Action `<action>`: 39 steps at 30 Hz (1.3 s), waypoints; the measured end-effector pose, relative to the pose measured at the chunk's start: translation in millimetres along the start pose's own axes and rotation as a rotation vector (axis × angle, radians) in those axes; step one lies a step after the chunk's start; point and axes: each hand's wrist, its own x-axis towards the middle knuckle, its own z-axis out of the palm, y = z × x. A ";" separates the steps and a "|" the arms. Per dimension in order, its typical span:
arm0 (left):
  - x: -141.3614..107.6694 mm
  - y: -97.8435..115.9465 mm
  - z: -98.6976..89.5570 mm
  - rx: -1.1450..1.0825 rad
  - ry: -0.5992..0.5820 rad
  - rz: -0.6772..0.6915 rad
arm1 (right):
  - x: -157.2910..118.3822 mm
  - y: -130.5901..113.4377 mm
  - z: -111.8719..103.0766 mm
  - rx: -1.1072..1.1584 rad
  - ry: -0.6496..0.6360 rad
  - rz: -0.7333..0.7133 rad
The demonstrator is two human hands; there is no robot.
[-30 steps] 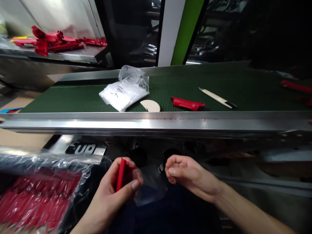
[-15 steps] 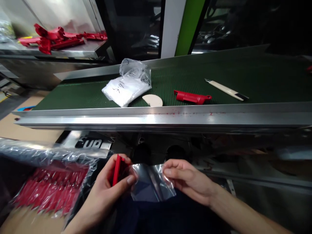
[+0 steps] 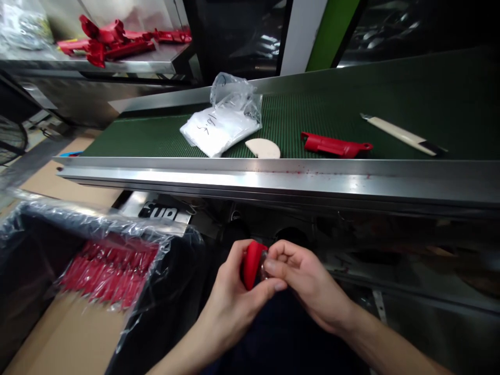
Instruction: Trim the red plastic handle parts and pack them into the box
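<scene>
Below the front rail of the belt, my left hand (image 3: pixel 234 299) is wrapped around a red plastic part (image 3: pixel 252 264), held upright with its rounded side showing. My right hand (image 3: pixel 307 278) is closed in a pinch on a small clear plastic bag (image 3: pixel 263 265) right beside the part. Fingers cover most of the bag, so I cannot tell whether the part's end is inside it. Both hands meet, the left thumb reaching under the right fingertips. On the green belt lies another red plastic part (image 3: pixel 336 146), beyond the hands.
The conveyor belt (image 3: pixel 156 135) carries a bag of white bags (image 3: pixel 221 127), a beige disc piece (image 3: pixel 263 148) and a craft knife (image 3: pixel 402 134). A metal rail (image 3: pixel 219 177) edges it. Bagged red parts lie in a lined box (image 3: pixel 42 333); red parts (image 3: pixel 113 41) pile on a metal table.
My hands have come together, bringing the red part against the bag. The bag was spread flat between them and is now mostly hidden. The view has shifted, moving the surroundings rightward and upward.
</scene>
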 end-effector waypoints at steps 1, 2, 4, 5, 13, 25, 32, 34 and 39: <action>2.8 -0.9 1.3 -0.054 0.000 -0.017 | -0.3 -0.2 -2.6 -0.029 -0.013 -0.005; 5.7 -2.3 1.1 -0.087 0.002 -0.035 | -0.9 -0.3 -6.2 -0.071 -0.014 -0.016; 11.0 -6.9 -1.9 -0.040 0.038 -0.032 | -2.5 -0.9 -14.1 -0.194 0.013 -0.058; 13.1 -9.7 -3.8 0.025 0.075 -0.011 | -3.3 -1.7 -17.0 -0.268 0.039 -0.089; 12.6 -29.7 -4.4 0.420 0.043 0.240 | -1.3 -29.2 -10.4 -0.626 -0.064 -0.315; 36.4 -22.8 -27.8 0.008 0.170 -0.027 | -45.8 -19.9 -33.7 -1.111 0.163 -0.955; 28.7 -20.1 -24.4 0.009 0.139 0.042 | -31.3 -7.6 -32.1 -1.220 -0.111 -1.008; 27.3 -26.9 -25.2 0.057 0.182 0.094 | -28.5 -7.2 -34.6 -1.285 -0.201 -1.000; 20.1 -42.4 -22.6 0.130 0.270 0.184 | -22.5 4.2 -31.4 -1.290 -0.255 -1.008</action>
